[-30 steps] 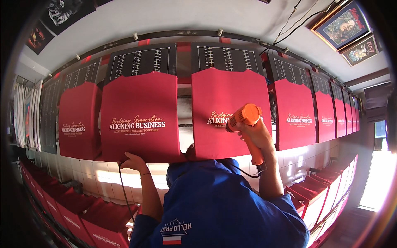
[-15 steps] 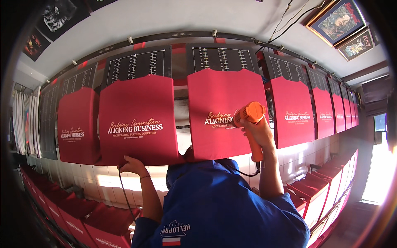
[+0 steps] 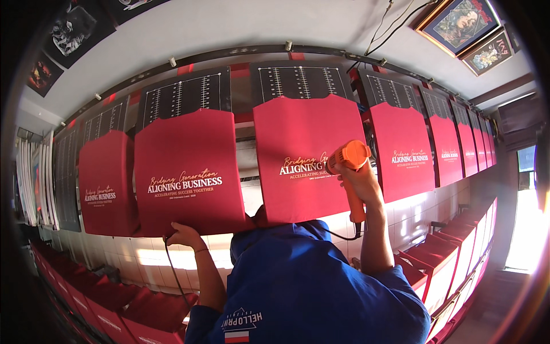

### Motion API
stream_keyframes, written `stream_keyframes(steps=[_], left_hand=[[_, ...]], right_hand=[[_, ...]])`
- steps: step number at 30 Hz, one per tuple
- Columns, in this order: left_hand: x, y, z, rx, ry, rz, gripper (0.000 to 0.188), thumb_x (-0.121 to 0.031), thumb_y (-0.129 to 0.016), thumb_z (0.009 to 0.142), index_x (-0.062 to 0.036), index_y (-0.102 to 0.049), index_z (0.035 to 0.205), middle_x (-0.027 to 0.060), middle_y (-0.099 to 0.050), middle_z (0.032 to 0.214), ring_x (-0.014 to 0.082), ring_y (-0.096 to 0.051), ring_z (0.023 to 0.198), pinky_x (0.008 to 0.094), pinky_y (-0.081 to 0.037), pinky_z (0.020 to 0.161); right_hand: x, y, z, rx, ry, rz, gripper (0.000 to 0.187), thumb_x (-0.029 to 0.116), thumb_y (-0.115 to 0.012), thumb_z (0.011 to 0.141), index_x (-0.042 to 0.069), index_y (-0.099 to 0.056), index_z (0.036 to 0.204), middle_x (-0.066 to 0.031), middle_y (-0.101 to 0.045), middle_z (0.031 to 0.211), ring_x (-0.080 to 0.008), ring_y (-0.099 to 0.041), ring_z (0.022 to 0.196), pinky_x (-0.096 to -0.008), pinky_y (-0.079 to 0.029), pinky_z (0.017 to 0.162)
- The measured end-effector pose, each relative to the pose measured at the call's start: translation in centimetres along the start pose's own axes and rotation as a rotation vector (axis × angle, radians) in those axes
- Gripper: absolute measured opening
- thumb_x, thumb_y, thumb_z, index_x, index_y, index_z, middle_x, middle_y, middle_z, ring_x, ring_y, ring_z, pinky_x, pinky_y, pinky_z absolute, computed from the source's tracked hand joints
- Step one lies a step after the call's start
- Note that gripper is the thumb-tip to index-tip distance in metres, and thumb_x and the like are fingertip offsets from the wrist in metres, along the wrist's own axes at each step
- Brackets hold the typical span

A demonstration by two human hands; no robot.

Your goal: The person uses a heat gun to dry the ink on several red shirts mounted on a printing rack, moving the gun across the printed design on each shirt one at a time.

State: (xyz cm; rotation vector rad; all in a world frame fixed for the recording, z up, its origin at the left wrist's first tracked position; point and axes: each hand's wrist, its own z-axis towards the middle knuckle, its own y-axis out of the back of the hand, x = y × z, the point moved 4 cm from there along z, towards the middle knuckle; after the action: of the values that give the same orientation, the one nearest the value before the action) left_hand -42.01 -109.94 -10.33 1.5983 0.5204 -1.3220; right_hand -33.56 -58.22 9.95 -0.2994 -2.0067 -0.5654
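My right hand [image 3: 365, 184] grips an orange heat gun [image 3: 351, 156], its handle hanging down and its front end over the printed lettering [image 3: 303, 166] on a red shirt [image 3: 306, 198]. The gun covers the right part of that print; whether it touches the cloth, I cannot tell. The shirt is stretched over a black board [image 3: 301, 80] with white scale lines. My left hand [image 3: 184, 235] is closed on a black cord [image 3: 173, 265] at the lower edge of the neighbouring red shirt [image 3: 186, 137], which bears gold and white lettering.
More printed red shirts [image 3: 401, 152] on boards run off to both sides. Behind me stands another row of red-covered boards [image 3: 154, 312]. A dark rail [image 3: 229, 53] passes along the far side. Framed pictures [image 3: 458, 26] hang on the wall, and a bright opening [image 3: 524, 223] is at right.
The view has shifted slightly, so the boards sit a little further left. The heat gun has moved slightly right relative to the print. Both hands keep their holds.
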Motion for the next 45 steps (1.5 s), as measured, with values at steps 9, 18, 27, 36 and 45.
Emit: stream_keyframes(steps=[9, 18, 27, 36, 45], left_hand=[[0.8, 0.0, 0.4, -0.003, 0.011, 0.006, 0.065, -0.016, -0.06, 0.094, 0.0139, -0.018, 0.133, 0.0339, -0.037, 0.128, 0.0419, -0.053, 0.116, 0.0441, -0.056, 0.093], [0.3, 0.0, 0.2, -0.007, 0.006, 0.006, 0.062, -0.016, -0.058, 0.094, 0.0136, -0.019, 0.132, 0.0339, -0.037, 0.127, 0.0411, -0.054, 0.114, 0.0438, -0.057, 0.091], [0.5, 0.0, 0.2, 0.001, 0.023, -0.018, 0.064, -0.015, -0.058, 0.094, 0.0138, -0.018, 0.134, 0.0344, -0.037, 0.129, 0.0434, -0.053, 0.117, 0.0439, -0.058, 0.093], [0.3, 0.0, 0.1, 0.018, 0.044, -0.019, 0.063, -0.016, -0.058, 0.094, 0.0133, -0.017, 0.133, 0.0346, -0.037, 0.129, 0.0426, -0.054, 0.116, 0.0442, -0.058, 0.092], [1.5, -0.1, 0.6, -0.013, -0.005, 0.003, 0.061, -0.016, -0.058, 0.094, 0.0157, -0.019, 0.128, 0.0345, -0.04, 0.123, 0.0396, -0.057, 0.11, 0.0419, -0.058, 0.087]], right_hand=[[0.6, 0.4, -0.2, -0.022, -0.026, -0.011, 0.051, 0.022, -0.076, 0.086, 0.01, -0.05, 0.128, -0.0042, -0.066, 0.099, -0.0126, -0.064, 0.077, -0.0291, -0.056, 0.064], [-0.2, 1.4, -0.1, -0.088, -0.027, -0.018, 0.05, 0.021, -0.077, 0.085, 0.01, -0.051, 0.127, -0.0054, -0.066, 0.098, -0.0132, -0.064, 0.076, -0.0293, -0.056, 0.063], [-0.2, 2.4, 0.0, -0.094, 0.011, -0.005, 0.051, 0.02, -0.076, 0.086, 0.01, -0.05, 0.129, -0.0055, -0.065, 0.099, -0.013, -0.064, 0.075, -0.0286, -0.056, 0.062], [-0.6, 3.8, 0.0, -0.101, -0.029, 0.014, 0.05, 0.023, -0.076, 0.087, 0.013, -0.049, 0.129, -0.0038, -0.065, 0.099, -0.0125, -0.063, 0.075, -0.0282, -0.055, 0.062], [-1.2, 5.4, 0.0, -0.15, -0.028, 0.071, 0.056, 0.024, -0.078, 0.085, 0.012, -0.049, 0.13, -0.0051, -0.065, 0.102, -0.0132, -0.064, 0.074, -0.0279, -0.055, 0.062]])
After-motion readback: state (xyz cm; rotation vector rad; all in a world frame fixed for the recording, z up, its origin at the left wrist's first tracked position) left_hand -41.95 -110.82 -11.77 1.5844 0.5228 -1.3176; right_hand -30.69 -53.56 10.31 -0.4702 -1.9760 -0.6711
